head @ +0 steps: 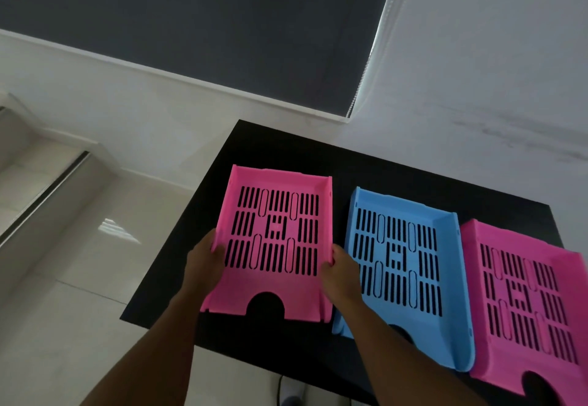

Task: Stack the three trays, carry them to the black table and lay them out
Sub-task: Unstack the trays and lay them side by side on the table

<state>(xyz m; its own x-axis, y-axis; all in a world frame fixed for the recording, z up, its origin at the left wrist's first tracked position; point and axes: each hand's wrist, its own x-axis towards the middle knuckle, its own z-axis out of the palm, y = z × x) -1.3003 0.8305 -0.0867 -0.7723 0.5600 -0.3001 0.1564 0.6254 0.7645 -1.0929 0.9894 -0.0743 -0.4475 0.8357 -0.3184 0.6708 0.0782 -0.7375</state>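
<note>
Pink tray at left (276,243): we are gripping it by both side walls, left hand (205,262) pinching left wall, right hand (340,270) pinching right wall. We are holding it low over black surface (254,148), contact unclear. Blue tray (404,275) lying just beside, on surface. Second pink tray (528,304) lying at far right, touching blue one. Beyond: white wall (477,55), dark roller blind (191,14).

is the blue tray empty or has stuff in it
Empty: the blue tray shows only its bare slotted floor, with the black table visible through the slots.
</note>
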